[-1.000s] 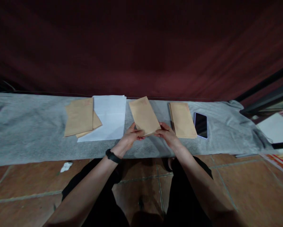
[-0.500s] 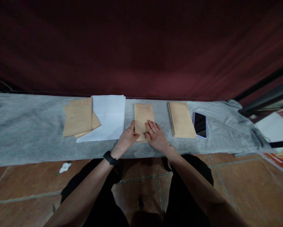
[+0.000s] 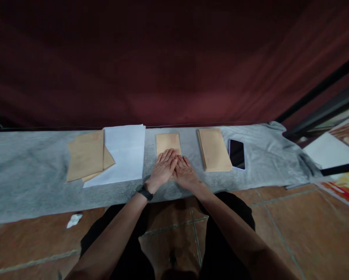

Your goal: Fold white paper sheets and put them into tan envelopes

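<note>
A brown envelope [image 3: 167, 142] lies flat on the grey cloth [image 3: 31, 171] in front of me. My left hand [image 3: 162, 169] and my right hand [image 3: 185, 174] rest side by side on its near half, palms down with the fingers stretched flat. A black band sits on my left wrist. Neither hand grips anything. A stack of brown envelopes [image 3: 214, 149] lies just right of my hands. White paper sheets [image 3: 122, 156] lie just to the left, with two more brown envelopes [image 3: 85, 160] beyond them.
A dark phone [image 3: 237, 154] lies face up right of the envelope stack. A dark red curtain [image 3: 162, 62] hangs behind the cloth. The floor below is brown tile, with a white scrap [image 3: 74, 220] at the left. White board and coloured items sit at far right.
The envelope, held tilted in both hands a second ago, now lies flat on the cloth. Both hands have opened and pressed down on it; the left hand moved from its edge onto its top.
</note>
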A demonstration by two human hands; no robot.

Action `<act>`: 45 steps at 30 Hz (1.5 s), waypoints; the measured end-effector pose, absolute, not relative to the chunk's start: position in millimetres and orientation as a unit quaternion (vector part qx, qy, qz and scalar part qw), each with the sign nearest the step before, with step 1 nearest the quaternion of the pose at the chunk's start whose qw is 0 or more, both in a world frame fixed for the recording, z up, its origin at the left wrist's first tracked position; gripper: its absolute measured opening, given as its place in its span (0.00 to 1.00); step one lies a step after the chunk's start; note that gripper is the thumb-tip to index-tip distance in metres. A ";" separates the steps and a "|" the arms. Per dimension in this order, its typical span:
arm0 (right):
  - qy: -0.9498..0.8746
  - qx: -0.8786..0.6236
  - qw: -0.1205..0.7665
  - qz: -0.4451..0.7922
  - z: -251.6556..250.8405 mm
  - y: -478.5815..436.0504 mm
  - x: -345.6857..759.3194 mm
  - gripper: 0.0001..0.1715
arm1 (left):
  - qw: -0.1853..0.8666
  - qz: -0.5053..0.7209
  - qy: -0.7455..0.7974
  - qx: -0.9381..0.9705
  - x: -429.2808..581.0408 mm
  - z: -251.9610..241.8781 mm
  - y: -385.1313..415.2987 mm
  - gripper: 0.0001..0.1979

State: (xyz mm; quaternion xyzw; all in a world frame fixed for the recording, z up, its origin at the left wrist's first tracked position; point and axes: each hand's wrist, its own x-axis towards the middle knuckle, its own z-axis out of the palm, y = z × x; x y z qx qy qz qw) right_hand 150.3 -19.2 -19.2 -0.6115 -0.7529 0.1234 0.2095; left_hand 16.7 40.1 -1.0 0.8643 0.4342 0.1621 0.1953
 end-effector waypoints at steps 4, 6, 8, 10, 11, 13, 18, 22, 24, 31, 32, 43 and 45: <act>-0.750 -0.611 0.211 0.140 -10.5 -14.8 154.5 0.30 | 0.153 0.119 0.436 0.879 23.5 -2.3 65.8 0.29; -0.750 -0.606 0.217 0.153 -5.2 -11.2 159.4 0.27 | 0.141 0.084 0.444 0.881 29.5 -0.6 84.2 0.29; -0.750 -0.596 0.233 0.166 -1.1 -7.7 164.8 0.26 | 0.125 0.064 0.449 0.882 37.2 1.4 103.8 0.29; -0.747 -0.589 0.251 0.177 1.4 -5.1 169.3 0.25 | 0.107 0.059 0.456 0.881 45.1 2.6 121.2 0.29; -0.743 -0.590 0.258 0.182 2.4 -4.3 170.9 0.25 | 0.100 0.061 0.459 0.881 48.5 2.9 128.1 0.29; -0.732 -0.595 0.269 0.193 4.0 -3.3 172.8 0.25 | 0.088 0.064 0.460 0.881 53.4 2.7 136.5 0.30; -0.677 -0.638 0.293 0.221 6.9 -1.4 172.2 0.23 | 0.076 0.069 0.437 0.894 49.8 -0.4 124.3 0.31; -0.631 -0.678 0.313 0.208 5.1 0.2 169.9 0.20 | 0.090 0.075 0.409 0.905 35.6 -3.3 94.4 0.30; -0.623 -0.682 0.323 0.205 3.8 0.1 169.1 0.20 | 0.102 0.081 0.396 0.909 28.3 -3.9 79.4 0.30; -0.634 -0.663 0.330 0.222 3.5 -4.5 171.4 0.21 | 0.142 0.061 0.383 0.911 8.3 0.5 30.8 0.30; -0.635 -0.661 0.332 0.223 3.4 -4.9 172.2 0.20 | 0.149 0.062 0.379 0.911 5.4 1.3 22.8 0.30; -0.715 -0.581 0.322 0.216 -1.8 -7.4 179.4 0.20 | 0.251 0.156 0.342 0.892 -27.5 9.4 -22.3 0.21; -0.722 -0.578 0.315 0.210 -1.3 -8.5 180.0 0.19 | 0.283 0.167 0.341 0.881 -31.0 12.2 -18.6 0.18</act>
